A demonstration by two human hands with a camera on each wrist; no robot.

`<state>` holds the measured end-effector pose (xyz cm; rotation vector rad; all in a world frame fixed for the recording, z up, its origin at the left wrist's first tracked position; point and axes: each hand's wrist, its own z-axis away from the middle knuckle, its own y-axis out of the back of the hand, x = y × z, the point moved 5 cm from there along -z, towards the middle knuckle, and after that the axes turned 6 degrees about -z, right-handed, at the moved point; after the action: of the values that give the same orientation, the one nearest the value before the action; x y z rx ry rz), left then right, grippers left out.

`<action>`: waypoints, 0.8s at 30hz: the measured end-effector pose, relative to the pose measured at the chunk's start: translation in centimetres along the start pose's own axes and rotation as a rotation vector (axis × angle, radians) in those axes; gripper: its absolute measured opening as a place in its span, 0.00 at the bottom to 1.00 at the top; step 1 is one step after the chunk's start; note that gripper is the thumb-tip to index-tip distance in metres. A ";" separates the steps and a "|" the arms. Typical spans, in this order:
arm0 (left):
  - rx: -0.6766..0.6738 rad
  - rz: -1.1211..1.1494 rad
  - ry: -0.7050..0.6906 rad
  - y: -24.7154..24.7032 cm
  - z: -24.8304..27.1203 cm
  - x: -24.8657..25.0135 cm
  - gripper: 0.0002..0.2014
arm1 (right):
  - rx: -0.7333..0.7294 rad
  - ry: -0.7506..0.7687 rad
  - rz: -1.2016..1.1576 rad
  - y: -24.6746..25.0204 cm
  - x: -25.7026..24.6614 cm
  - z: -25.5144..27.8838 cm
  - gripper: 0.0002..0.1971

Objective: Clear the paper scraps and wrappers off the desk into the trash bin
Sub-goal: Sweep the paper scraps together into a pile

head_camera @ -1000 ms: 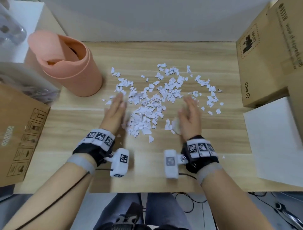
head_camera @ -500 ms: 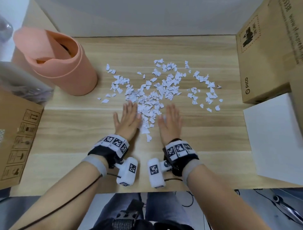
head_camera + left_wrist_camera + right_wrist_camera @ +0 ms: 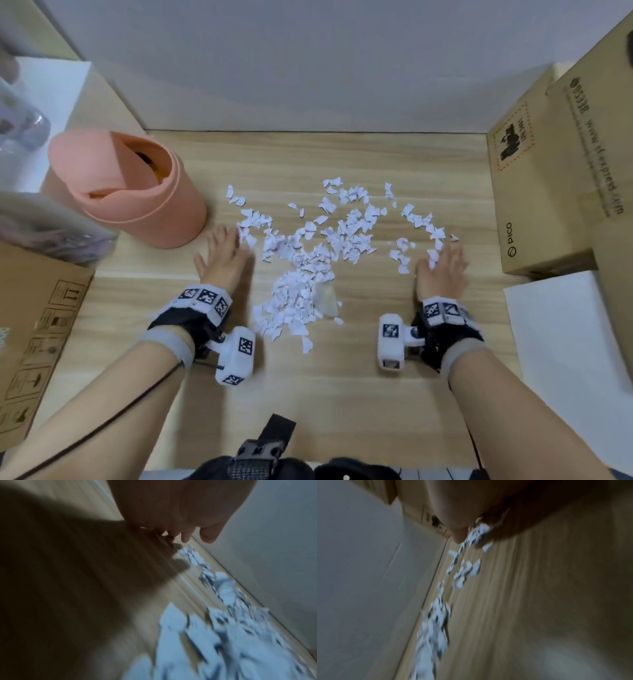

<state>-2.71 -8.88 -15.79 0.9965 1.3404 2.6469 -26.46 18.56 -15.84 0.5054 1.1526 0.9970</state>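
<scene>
Several white paper scraps (image 3: 308, 270) lie scattered across the middle of the wooden desk (image 3: 308, 394), thickest in a pile near the front centre. My left hand (image 3: 224, 255) lies flat on the desk at the scatter's left edge, fingers straight, just right of the pink trash bin (image 3: 137, 195). My right hand (image 3: 443, 265) lies flat at the scatter's right edge, fingers over a few scraps. The left wrist view shows blurred scraps (image 3: 214, 635) beyond the left hand's fingers (image 3: 187, 536). In the right wrist view, scraps (image 3: 435, 622) trail away from the right hand's palm.
Cardboard boxes (image 3: 555, 178) stand at the right, with a white block (image 3: 575, 346) in front of them. Another cardboard box (image 3: 37, 325) and a plastic bag (image 3: 44, 222) sit at the left. A grey wall (image 3: 308, 68) closes the desk's far edge.
Both hands were side by side at the pile's near edge half a second ago. They have spread apart to the outer left and right edges of the scatter.
</scene>
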 end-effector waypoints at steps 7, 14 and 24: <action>-0.398 0.045 -0.353 -5.3 1.3 7.3 0.32 | -0.430 0.536 -0.051 -8.6 -8.2 6.3 0.29; 0.178 0.313 -0.128 3.4 -4.8 4.5 0.24 | 0.176 0.211 -0.258 -0.6 -5.5 -2.4 0.29; -0.357 -0.073 -0.376 -3.6 -4.5 8.7 0.36 | -0.321 0.494 -0.119 -6.5 -10.2 -1.2 0.27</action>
<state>-13.10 -7.37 -15.73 1.2717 0.7798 2.3642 -25.77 6.42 -16.08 -0.0754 1.4024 1.2111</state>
